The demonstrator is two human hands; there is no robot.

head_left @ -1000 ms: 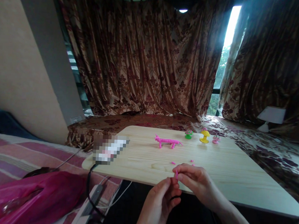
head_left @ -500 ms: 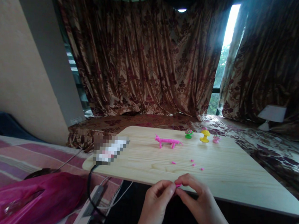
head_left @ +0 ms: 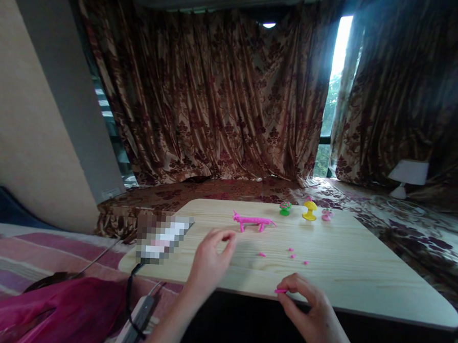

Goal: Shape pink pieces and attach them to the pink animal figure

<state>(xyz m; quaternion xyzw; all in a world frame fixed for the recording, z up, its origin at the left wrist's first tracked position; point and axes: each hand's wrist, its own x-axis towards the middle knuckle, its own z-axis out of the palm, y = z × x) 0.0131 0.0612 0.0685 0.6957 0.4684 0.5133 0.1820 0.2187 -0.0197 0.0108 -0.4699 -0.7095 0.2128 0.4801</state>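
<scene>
My right hand (head_left: 309,303) is at the table's front edge, pinching a small pink clay strip (head_left: 280,291) between thumb and fingertips. My left hand (head_left: 215,255) is above the table, its thumb and index finger curled together at the tips with nothing visible in them. Just beyond it stands a pink clay animal figure (head_left: 252,220) with pointed ears, short legs and a thin tail; the hand is apart from it. Several small pink clay bits, one of them an elongated piece (head_left: 262,254), lie between the hands and the figure.
Along the table's (head_left: 380,282) far side stand a green mushroom-like figure (head_left: 285,209), a yellow one (head_left: 309,210) and a small pink one (head_left: 326,214). A blurred-out flat item (head_left: 164,239) with a black cable lies at the left. A power strip (head_left: 139,315) is below the table's left front.
My hands have parted. The left has moved up and left over the table, towards the pink animal figure. The right keeps the pink strip, slightly further right.
</scene>
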